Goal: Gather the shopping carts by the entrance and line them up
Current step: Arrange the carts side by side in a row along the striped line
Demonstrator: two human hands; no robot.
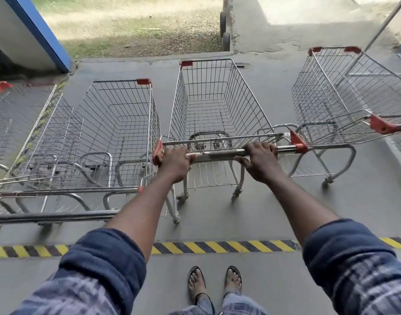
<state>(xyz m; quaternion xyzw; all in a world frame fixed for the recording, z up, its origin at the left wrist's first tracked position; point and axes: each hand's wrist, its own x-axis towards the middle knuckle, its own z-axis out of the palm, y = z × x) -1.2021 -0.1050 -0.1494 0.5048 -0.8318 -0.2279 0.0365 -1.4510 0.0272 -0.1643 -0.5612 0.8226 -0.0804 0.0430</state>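
A wire shopping cart (214,103) with red corner caps stands straight ahead of me on the grey concrete. My left hand (173,163) grips the left end of its metal handle bar (220,153), and my right hand (259,161) grips the bar further right, fingers curled over it. Close on the left stands another cart (117,123), nearly parallel, with more carts nested at the far left (20,123). A separate cart (338,94) stands on the right, angled away, its handle near my cart's right corner.
A yellow-and-black hazard stripe (217,246) crosses the floor in front of my sandalled feet. A blue-edged wall (36,30) rises at the upper left, and a slanted metal pole (376,35) at the upper right. Beyond the concrete lie grass and a step.
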